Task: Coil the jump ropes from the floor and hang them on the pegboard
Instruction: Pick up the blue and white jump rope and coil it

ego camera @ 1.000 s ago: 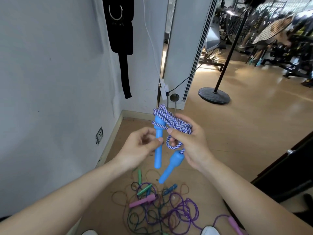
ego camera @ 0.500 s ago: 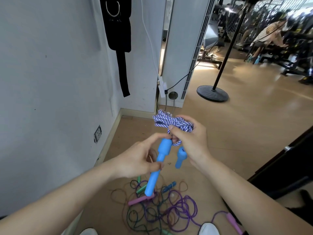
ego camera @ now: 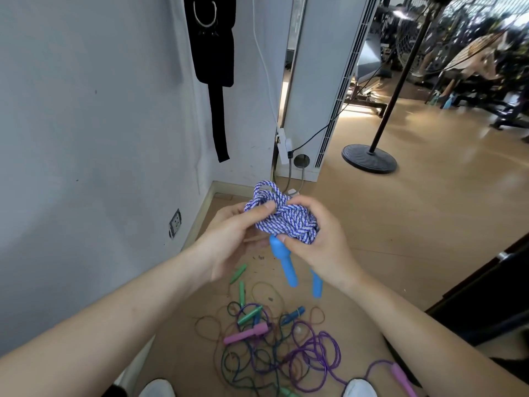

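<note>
1. Socket [ego camera: 175, 224]: low on the wall [ego camera: 86, 138], far left, well apart from the work. No hazard judged.
2. Strap [ego camera: 213, 53]: black, hung high on the wall. Not involved.
3. Left hand [ego camera: 229, 239]: thumb pressed down on the left end of the coil [ego camera: 282, 219], fingers curled beneath it. This was a pinch, not a full wrap. Risk: were the thumb to lift before the wraps were locked, the turns would likely spring loose.
4. Pile [ego camera: 272, 348]: thin ropes in green, blue, pink and purple, tangled on the floor [ego camera: 429, 213] between the person's shoes [ego camera: 157, 389], directly under the work. Risk: anything dropped would land in it and snag. Strands so knotted would probably lift as one clump.
5. Coil: blue-and-white braided rope, bunched, held in the air between both hands above the pile. One loop stood proud at the upper left and was judged the first to slip.
6. Handles [ego camera: 283, 262]: two, blue, hung free below the coil. Their weight would tend to drag the tail ends out of the wrap.
7. Right hand [ego camera: 320, 247]: fingers curled round the coil's right side, thumb by the top of one handle.
8. Stand [ego camera: 369, 158]: round black base on the floor, far right, well apart.
9. Pegboard: not in view, and the hanging step was not yet done.
</note>
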Motion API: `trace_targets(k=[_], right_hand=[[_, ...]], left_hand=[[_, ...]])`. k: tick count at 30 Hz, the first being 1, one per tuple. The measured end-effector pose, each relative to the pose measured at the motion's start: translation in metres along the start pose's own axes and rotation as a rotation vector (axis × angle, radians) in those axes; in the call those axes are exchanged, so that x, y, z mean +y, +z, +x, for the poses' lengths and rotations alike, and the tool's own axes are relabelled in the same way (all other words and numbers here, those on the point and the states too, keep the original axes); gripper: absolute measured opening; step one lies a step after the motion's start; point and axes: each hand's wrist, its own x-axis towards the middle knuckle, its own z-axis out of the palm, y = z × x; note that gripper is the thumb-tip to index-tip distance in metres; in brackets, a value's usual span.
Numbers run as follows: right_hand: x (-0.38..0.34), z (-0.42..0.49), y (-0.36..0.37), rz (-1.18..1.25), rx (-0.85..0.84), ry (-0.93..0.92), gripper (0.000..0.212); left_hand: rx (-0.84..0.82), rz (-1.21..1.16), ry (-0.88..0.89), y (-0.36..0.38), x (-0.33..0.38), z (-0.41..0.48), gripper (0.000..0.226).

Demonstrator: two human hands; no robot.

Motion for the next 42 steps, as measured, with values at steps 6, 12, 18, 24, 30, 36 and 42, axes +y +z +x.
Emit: trace_targets(k=[6,12,18,24,30,36,42], right_hand=[[0.0,-0.003,0.0,-0.033,-0.182,0.075,0.067],[-0.003,0.01,-0.011,0.218,-0.263,0.44,0.06],[-0.008,0.022,-0.004,0.257,-0.244,0.305,0.024],[-0.008,0.031,-0.007,0.34,-0.258,0.35,0.021],[-0.009,0.035,-0.014,0.531,-0.07,0.43,0.027],[-0.016,0.035,-0.018,0.715,-0.076,0.517,0.021],[-0.02,0.038,-0.031,0.808,-0.271,0.515,0.039]], left_hand=[[0.022,0.114,0.097,-0.005,0.006,0.001,0.024],[0.008,0.23,0.145,-0.014,0.011,0.006,0.009],[-0.055,0.396,0.149,-0.01,0.009,0.009,0.016],[-0.123,0.378,0.071,-0.012,0.008,0.013,0.021],[-0.375,0.478,0.168,-0.022,-0.003,0.017,0.06],[-0.338,0.474,0.256,-0.02,-0.017,0.023,0.042],[-0.295,0.443,0.299,-0.014,-0.023,0.024,0.02]])
